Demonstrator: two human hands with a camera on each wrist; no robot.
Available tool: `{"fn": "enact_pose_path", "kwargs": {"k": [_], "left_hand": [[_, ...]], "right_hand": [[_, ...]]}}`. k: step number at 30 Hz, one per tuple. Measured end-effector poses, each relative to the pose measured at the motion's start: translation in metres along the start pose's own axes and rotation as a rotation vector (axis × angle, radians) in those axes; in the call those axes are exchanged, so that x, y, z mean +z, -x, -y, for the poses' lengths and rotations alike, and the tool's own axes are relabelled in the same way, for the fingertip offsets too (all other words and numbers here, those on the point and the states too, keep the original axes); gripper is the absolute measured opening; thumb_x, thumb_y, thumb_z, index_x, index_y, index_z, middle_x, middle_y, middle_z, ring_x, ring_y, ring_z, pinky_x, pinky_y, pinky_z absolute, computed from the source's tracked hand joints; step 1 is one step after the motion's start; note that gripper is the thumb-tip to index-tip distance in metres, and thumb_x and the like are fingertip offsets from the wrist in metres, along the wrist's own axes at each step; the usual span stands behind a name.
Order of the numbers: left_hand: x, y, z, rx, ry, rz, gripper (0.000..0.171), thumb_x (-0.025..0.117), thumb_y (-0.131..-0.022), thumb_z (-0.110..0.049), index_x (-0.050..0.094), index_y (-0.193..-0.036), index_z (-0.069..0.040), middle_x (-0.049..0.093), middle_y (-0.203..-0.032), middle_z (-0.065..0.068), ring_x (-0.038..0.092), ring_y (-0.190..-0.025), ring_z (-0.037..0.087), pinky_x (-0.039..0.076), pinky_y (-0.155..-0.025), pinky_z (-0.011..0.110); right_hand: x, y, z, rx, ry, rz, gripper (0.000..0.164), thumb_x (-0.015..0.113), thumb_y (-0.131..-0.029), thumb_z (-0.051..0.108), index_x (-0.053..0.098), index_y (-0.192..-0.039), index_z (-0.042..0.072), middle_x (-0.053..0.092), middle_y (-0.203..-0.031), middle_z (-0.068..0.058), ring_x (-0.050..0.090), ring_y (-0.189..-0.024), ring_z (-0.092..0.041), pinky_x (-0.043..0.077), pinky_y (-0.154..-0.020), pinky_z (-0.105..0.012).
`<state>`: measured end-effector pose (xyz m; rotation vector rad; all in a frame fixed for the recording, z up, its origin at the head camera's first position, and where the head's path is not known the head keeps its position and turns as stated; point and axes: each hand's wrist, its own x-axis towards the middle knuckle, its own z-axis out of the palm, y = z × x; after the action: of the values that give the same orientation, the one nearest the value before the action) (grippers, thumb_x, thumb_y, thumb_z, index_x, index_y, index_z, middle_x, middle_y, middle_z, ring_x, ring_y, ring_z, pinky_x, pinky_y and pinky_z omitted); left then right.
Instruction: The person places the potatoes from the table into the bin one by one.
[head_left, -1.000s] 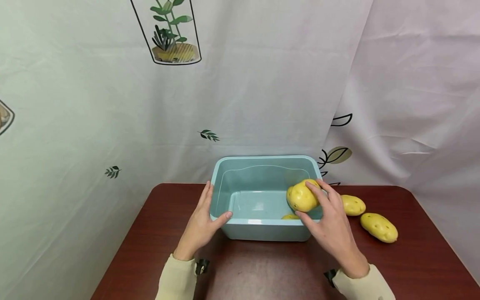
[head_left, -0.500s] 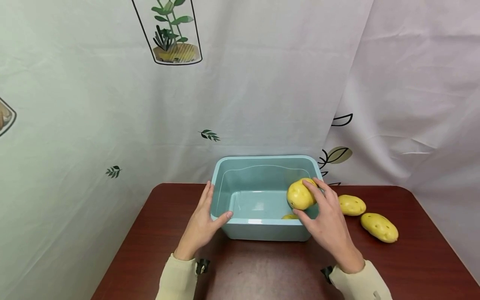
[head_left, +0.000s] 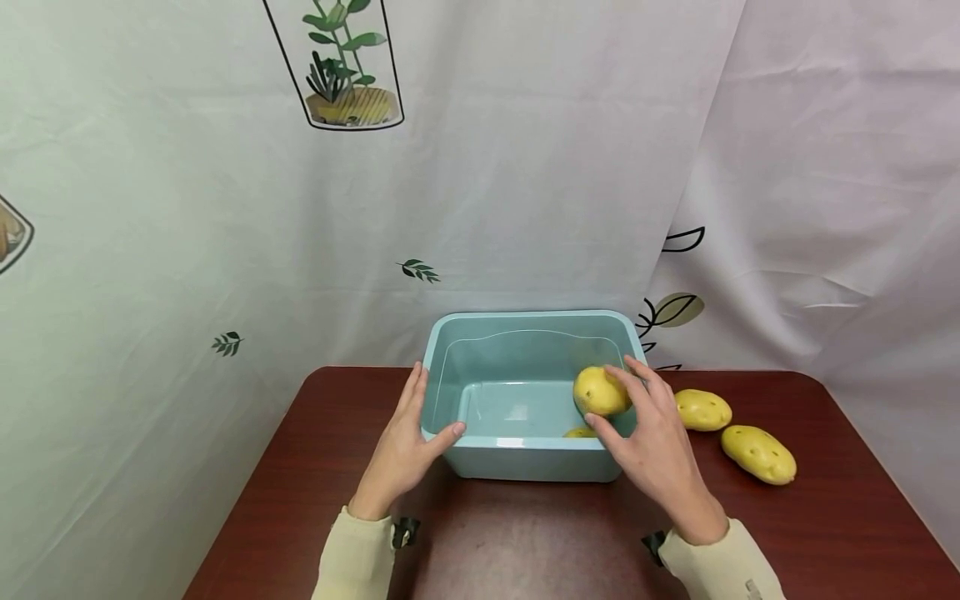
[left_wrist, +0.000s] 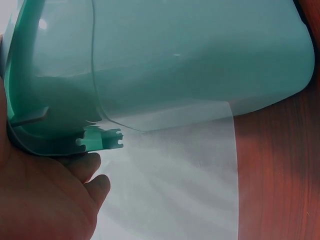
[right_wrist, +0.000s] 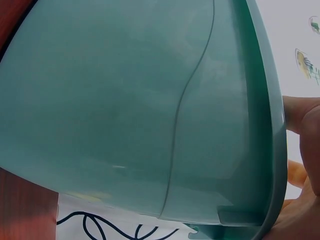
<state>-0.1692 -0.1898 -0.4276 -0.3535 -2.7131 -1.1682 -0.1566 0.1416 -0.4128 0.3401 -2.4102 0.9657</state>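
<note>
A light blue plastic basin (head_left: 517,460) stands at the back of the table. Against its left side lies my left hand (head_left: 397,458), fingers straight along the outer wall and thumb at the front left corner of the rim. My right hand (head_left: 660,454) is over the right side of the basin, its thumb and fingers spread apart. Just below those fingers, inside the basin, is a yellow potato (head_left: 597,390); the hand seems to have let it go. Another potato (head_left: 579,433) shows partly above the front rim. The wrist views show the basin's outer walls, which hide the potatoes.
Two more potatoes, one near the basin (head_left: 703,410) and one farther right (head_left: 759,454), lie on the dark red table (head_left: 517,542). A pale curtain (head_left: 525,167) with plant prints hangs right behind the table.
The potato at my right hand came slightly left, then sank lower into the basin while the fingers stayed above. The right hand shifted a little left. My left hand has kept its place.
</note>
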Motion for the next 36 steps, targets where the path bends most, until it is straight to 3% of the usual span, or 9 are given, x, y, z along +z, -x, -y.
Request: {"fn": "enact_pose_path", "kwargs": {"k": [8,36], "left_hand": [[0.001,0.001,0.0,-0.004,0.008,-0.003,0.103,0.07,-0.089,-0.056,0.014,-0.162,-0.01,0.004,-0.168,-0.007,0.027,-0.149,0.027,0.035,-0.111,0.057],[0.0,0.001,0.0,-0.01,0.013,0.0,0.104,0.071,-0.089,-0.056,0.013,-0.162,-0.011,0.004,-0.168,-0.007,0.025,-0.15,0.027,0.033,-0.112,0.057]], "right_hand": [[-0.001,0.0,-0.002,-0.012,-0.016,-0.015,0.059,0.086,-0.078,0.009,0.061,-0.131,0.004,0.045,-0.147,-0.022,0.039,-0.135,-0.042,0.036,-0.102,-0.063],[-0.017,0.003,-0.005,-0.037,0.01,-0.058,0.058,0.085,-0.078,0.003,0.062,-0.13,0.004,0.045,-0.147,-0.021,0.04,-0.133,-0.042,0.036,-0.1,-0.063]]}}
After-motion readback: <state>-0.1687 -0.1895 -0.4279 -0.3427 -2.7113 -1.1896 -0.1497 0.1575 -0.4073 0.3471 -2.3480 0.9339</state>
